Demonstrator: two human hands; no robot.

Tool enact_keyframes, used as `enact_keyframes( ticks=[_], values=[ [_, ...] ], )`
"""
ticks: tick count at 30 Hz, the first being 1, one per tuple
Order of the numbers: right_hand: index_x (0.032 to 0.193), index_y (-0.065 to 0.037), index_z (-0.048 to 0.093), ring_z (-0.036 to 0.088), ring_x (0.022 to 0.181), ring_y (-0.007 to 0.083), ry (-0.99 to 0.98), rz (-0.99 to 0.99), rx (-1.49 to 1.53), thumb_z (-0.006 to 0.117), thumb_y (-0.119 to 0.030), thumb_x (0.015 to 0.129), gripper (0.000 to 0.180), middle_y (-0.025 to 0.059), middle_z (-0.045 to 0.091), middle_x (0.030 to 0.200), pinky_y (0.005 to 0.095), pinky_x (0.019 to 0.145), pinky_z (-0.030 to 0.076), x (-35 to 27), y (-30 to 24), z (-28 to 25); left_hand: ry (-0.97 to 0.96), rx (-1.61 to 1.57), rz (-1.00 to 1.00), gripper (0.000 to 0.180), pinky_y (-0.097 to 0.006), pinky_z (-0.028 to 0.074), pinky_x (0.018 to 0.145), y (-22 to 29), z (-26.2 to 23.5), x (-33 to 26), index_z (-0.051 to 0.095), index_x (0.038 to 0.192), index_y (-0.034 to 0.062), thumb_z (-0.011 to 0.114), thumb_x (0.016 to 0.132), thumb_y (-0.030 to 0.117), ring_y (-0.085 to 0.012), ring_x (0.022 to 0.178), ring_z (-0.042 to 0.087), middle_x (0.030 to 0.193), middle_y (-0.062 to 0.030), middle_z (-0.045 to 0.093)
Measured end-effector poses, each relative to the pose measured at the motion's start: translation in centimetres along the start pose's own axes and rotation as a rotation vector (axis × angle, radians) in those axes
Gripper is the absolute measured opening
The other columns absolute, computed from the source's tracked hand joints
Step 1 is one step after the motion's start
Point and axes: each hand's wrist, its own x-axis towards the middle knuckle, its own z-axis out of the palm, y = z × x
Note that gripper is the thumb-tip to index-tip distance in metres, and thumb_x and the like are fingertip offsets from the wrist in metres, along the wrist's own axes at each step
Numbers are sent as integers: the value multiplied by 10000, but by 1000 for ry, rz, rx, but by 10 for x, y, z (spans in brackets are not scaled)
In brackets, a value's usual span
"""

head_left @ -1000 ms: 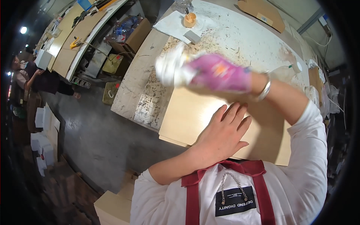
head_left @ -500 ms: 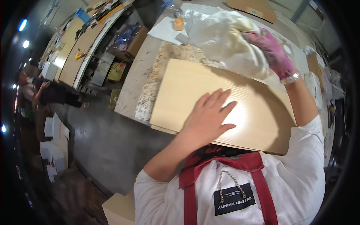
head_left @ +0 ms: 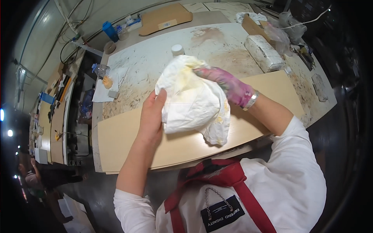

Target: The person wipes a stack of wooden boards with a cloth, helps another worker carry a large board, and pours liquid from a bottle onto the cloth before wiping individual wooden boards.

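Both my hands hold a crumpled white cloth (head_left: 192, 103) with yellow stains, lifted above a long pale wooden board (head_left: 124, 138) that lies along the near edge of the stained workbench (head_left: 155, 62). My bare left hand (head_left: 152, 116) grips the cloth's left edge. My right hand (head_left: 229, 85), in a pink stained glove with a metal bracelet at the wrist, grips the cloth from the upper right. The cloth hides part of the board's middle.
On the bench stand a white-capped bottle (head_left: 177, 49), a wrapped whitish block (head_left: 263, 53), a plastic bottle (head_left: 100, 70) beside paper, and a brown board (head_left: 165, 17) at the back. Another person (head_left: 35, 180) is at lower left near more benches.
My right hand has come back from the bench with the cloth. My left hand has left the board and taken hold of the cloth. The view has swung to the right.
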Motion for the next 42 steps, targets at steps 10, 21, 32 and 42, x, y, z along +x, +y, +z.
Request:
enact_keyframes(
  ticks=[10, 21, 32, 42],
  values=[
    [1143, 2, 539, 600, 1008, 257, -59, 81, 582, 565, -200, 872, 339, 138, 593, 1135, 417, 935, 450, -71, 1, -31, -328, 284, 113, 302, -302, 472, 732, -40, 75, 61, 572, 1030, -8, 470, 933, 259, -195, 799, 591, 923, -103, 634],
    [1081, -1, 484, 578, 890, 306, 642, -1174, -1547, 624, -139, 714, 417, 140, 562, 981, 369, 779, 471, 22, -96, -39, 20, 927, 83, 495, -321, 428, 821, -7, -76, 146, 393, 1281, 85, 589, 834, 164, -172, 1001, 508, 1151, -86, 508],
    [1268, -83, 427, 496, 1074, 340, 527, -853, -1878, 636, -453, 687, 720, 179, 453, 1194, 434, 861, 435, 113, -18, -47, -333, 1004, -56, 573, -327, 369, 920, -81, -111, 248, 451, 1248, 36, 662, 718, 92, -192, 1051, 495, 1179, -80, 524],
    [1057, -197, 592, 505, 945, 283, 520, -806, -1730, 597, -446, 721, 418, 92, 503, 1003, 415, 799, 431, 76, -55, -42, -346, 797, 252, 848, -331, 298, 1013, -76, -52, 215, 275, 1348, -7, 733, 642, 98, -244, 1187, 415, 1307, -142, 411]
  ],
)
